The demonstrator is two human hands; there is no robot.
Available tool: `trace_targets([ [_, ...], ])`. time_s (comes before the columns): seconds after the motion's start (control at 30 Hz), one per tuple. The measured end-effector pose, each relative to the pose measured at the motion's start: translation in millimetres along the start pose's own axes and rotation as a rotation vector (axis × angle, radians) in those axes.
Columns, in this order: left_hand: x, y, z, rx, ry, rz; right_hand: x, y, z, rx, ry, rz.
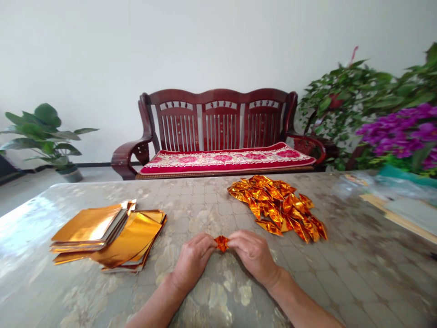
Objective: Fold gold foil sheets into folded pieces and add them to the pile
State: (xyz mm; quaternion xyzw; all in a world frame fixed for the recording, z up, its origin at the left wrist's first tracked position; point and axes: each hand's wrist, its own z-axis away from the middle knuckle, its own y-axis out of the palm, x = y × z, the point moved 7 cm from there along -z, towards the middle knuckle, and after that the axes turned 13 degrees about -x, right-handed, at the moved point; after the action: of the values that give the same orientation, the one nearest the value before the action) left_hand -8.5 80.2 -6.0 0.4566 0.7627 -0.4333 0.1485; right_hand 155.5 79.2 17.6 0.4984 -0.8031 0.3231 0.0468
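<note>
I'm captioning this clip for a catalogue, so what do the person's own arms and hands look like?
The left hand and the right hand are bare, with no gloves, and no ring or watch shows on either. The left forearm and the right forearm are bare too: no sleeve appears before they leave the picture, and no cables or markings show.

Head-worn view, facing forward, down at table [341,273]

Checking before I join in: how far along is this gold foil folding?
Done: a heap of folded gold foil pieces lies to the right. In hand: the left hand and right hand pinch one small folded piece between them. Left: a pile of flat gold foil sheets, unfolded.
</note>
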Motion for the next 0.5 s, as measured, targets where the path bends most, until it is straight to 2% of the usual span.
trace_targets([
  [0.27, -1.3, 0.1, 0.5, -0.014, -0.011, -0.028, -3.2, -2.8, -1.4, 0.001, -0.008, 0.009],
  [0.5, -0.4, 4.0, 1.4, 0.006, -0.031, 0.033, -9.4, 5.9, 2.9, 0.045, 0.063, -0.058],
])
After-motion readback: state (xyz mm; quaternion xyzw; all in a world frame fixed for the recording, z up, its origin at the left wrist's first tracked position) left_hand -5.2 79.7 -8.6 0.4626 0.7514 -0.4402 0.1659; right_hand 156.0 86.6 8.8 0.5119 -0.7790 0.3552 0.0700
